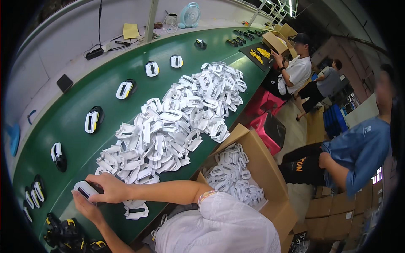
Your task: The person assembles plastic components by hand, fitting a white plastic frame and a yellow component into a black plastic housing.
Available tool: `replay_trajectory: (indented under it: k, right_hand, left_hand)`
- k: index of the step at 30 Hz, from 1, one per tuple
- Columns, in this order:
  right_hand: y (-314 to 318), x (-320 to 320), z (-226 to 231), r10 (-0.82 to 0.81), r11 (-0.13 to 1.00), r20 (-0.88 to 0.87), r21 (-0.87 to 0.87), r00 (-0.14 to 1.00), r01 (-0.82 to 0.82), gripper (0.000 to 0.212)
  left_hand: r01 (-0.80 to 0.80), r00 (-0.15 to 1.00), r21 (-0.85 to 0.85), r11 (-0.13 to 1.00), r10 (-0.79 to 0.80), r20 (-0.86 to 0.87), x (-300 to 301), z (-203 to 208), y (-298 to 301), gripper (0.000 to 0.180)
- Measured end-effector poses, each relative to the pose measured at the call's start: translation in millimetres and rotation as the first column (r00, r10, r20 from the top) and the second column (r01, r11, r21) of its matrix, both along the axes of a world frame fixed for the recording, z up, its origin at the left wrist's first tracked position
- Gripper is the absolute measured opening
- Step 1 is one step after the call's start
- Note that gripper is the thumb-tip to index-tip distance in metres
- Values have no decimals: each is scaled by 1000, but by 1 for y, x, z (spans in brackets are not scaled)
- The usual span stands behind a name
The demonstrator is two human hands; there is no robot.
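Observation:
A white plastic frame part with a dark slot is held low over the near left of the bench between my two hands. My right hand grips it from the right, fingers curled over its top edge. Beneath its near side, my left hand is closed on it. Just beyond my right forearm spreads a large heap of loose white frame parts. Near my left wrist lies a pile of black and yellow parts. Whether a black part sits under the held frame is hidden.
Black parts with white frames stand in a spaced row along the green bench. A cardboard box of white parts stands at my right. A seated person handles yellow parts; another person stands at right beyond the box.

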State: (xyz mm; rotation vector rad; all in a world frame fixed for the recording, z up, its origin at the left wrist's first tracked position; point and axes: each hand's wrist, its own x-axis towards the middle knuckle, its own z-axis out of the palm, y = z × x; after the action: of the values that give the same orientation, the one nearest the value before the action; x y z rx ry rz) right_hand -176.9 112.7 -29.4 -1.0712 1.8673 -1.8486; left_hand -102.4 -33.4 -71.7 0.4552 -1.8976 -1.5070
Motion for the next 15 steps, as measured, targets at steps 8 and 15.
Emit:
replay_trajectory:
  k: [8,15]
  right_hand:
    - [2,-2,-5,172,985,49,-5,984,-172,52]
    - [5,-23,-13,383,922,454,-239,804,-304,40]
  left_hand:
    - [86,996,415,906,-77,-37,-2,3,4,41]
    - [260,965,118,958,-261,-9,7,-11,-5,49]
